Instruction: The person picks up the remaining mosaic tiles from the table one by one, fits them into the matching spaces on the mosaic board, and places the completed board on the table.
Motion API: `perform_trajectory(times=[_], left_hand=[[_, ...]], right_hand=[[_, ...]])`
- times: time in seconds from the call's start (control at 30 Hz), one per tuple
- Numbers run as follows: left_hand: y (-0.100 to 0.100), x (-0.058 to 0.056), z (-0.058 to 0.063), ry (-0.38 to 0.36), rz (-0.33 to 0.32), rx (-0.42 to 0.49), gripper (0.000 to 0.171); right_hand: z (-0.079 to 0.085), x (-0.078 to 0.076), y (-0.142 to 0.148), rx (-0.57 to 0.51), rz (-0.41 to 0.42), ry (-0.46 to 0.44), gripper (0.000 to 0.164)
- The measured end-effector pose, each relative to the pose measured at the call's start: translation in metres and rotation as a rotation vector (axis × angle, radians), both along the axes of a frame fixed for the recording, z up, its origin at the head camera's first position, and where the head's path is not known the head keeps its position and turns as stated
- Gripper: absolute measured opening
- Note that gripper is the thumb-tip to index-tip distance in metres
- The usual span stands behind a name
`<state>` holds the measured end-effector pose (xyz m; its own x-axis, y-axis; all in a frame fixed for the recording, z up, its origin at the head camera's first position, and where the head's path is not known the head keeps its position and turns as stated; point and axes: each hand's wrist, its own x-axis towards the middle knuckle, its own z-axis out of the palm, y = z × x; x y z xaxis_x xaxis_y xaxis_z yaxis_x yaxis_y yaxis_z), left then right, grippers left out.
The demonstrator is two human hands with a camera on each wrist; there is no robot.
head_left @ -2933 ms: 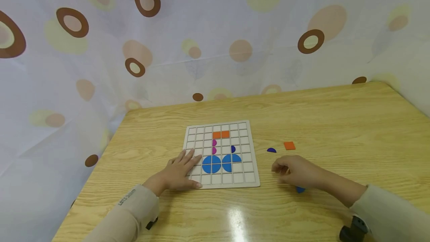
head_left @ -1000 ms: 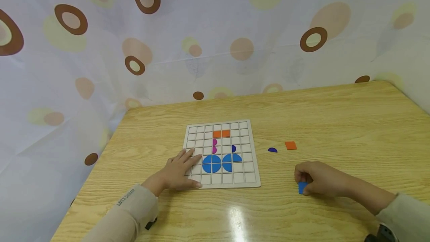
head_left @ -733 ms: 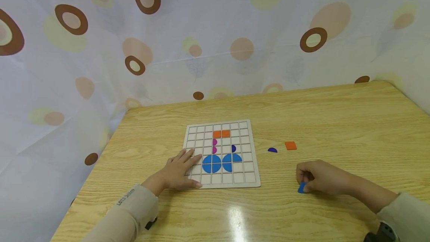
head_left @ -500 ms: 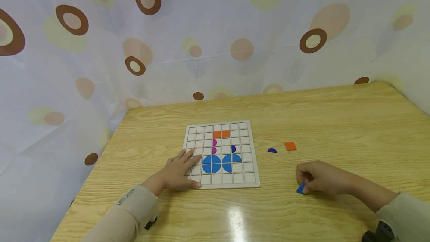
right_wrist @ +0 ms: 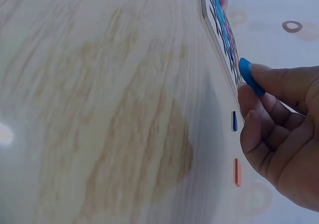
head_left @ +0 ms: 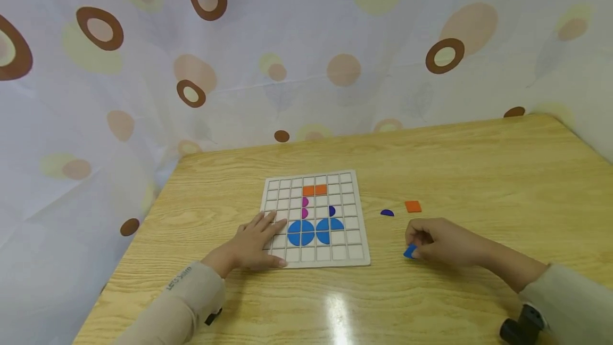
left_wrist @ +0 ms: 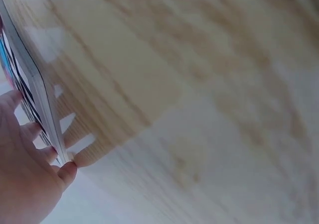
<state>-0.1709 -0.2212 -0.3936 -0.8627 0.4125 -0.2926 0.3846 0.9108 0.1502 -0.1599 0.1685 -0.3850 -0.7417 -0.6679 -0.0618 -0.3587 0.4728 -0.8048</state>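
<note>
Two loose pieces (head_left: pixel 413 206) beyond right hand (head_left: pixel 438 241)

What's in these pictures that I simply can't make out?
Head view: the part of the board beneath the left hand, which covers it.
Head view: the full outline of the blue piece, partly behind the right hand.
Left wrist view: much of the board, cut off by the left edge.

head: high, facing forward-down, farthest | left wrist: close, apparently skimming table (head_left: pixel 479 174) | right wrist: close, rolled | all share board (head_left: pixel 338 253)
</note>
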Motion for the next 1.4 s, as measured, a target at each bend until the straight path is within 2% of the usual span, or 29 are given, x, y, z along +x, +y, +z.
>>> perform_trajectory(times=[0.43, 0.93, 1.4], left_hand=[[0.001, 0.000, 0.002, 0.002, -0.004, -0.010, 0.085], [0.000, -0.002, -0.001, 0.008, 0.005, 0.008, 0.087], [-0.001, -0.002, -0.003, 0.015, 0.002, 0.016, 0.086]], right_hand=[[0.004, -0.005, -0.027, -0.037, -0.129, -0.008, 0.011], [-0.001, -0.014, -0.057, -0.162, -0.151, -0.091, 0.010], [-0.007, -0.026, -0.080, -0.128, -0.201, -0.103, 0.009]])
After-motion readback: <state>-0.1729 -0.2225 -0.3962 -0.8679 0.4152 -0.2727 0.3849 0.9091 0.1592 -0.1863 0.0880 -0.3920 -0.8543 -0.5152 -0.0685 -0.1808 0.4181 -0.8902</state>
